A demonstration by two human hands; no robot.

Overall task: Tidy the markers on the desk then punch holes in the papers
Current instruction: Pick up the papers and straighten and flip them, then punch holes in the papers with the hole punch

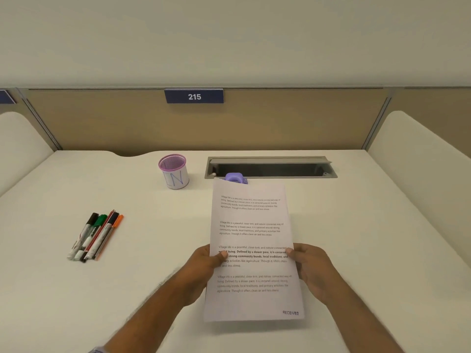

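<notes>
I hold printed papers (251, 225) upright-facing above the desk, with text blocks and a "RECEIVED" stamp at the bottom right. My left hand (204, 266) grips the left edge, thumb on the front. My right hand (309, 268) grips the right edge the same way. Several markers (95, 236) with black, green and orange caps lie bundled side by side on the left of the desk. A purple hole punch (235, 177) peeks out behind the top of the papers, mostly hidden.
A purple mesh pen cup (173, 171) with a white label stands at the back centre. A grey cable slot (270, 167) is sunk into the white desk (369, 225) behind the punch. Beige partition panels (280, 123) close off the back and sides.
</notes>
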